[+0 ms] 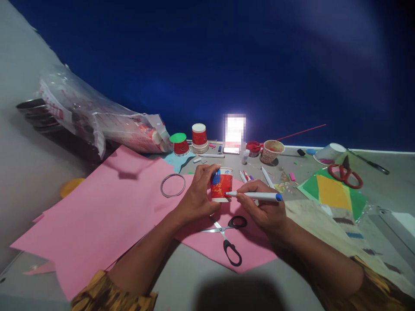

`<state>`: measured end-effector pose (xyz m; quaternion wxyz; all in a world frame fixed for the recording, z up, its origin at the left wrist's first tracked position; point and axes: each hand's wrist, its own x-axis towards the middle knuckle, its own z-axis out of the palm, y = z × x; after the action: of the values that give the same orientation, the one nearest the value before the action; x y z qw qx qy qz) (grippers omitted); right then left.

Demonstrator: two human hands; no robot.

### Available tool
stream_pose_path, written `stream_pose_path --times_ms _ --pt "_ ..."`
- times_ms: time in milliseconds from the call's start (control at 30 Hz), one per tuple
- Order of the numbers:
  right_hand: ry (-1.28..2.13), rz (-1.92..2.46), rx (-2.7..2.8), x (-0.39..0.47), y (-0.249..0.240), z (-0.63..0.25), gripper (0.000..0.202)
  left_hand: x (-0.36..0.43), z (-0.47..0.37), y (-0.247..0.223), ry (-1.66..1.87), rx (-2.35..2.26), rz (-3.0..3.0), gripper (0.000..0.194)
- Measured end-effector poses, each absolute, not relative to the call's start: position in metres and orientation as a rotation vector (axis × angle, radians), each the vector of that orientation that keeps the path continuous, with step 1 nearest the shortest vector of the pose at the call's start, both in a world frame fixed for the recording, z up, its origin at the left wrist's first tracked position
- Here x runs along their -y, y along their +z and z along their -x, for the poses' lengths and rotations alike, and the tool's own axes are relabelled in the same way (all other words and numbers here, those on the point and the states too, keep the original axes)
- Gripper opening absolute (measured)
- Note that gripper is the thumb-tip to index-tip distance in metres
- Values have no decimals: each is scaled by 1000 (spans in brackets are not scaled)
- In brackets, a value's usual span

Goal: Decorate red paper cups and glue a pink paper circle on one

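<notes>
A red and white paper cup [221, 186] is held up over the pink paper by my left hand [198, 192], whose thumb and fingers grip it at the top and bottom. Blue marker colour covers part of its upper left side. My right hand [264, 209] is closed on a white marker [256, 196] with a blue end, its tip at the cup's right side; whether the tip touches cannot be made out. Below the cup, black-handled scissors [223, 233] lie spread on the pink paper [129, 211]. A grey ring [173, 185] rests left of my left hand.
Behind stand upturned paper cups [199, 137], a bright phone [234, 131] and a stained cup [272, 151]. Several markers lie near my right hand. Red-handled scissors [346, 176] sit on green and yellow paper [333, 190] at right. A plastic bag [97, 112] lies at left.
</notes>
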<state>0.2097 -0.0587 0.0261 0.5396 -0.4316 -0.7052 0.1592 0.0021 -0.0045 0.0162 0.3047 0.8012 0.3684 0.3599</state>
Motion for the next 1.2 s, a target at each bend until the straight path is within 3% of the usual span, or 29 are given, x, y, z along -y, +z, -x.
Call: stream_pose_path --times_ms 467,1200 --pt "297 900 1748 57 25 -209 5 7 -5 11 959 -953 -2124 91" --pt "216 855 1791 55 24 -209 8 9 -4 12 904 -925 -2167 92"
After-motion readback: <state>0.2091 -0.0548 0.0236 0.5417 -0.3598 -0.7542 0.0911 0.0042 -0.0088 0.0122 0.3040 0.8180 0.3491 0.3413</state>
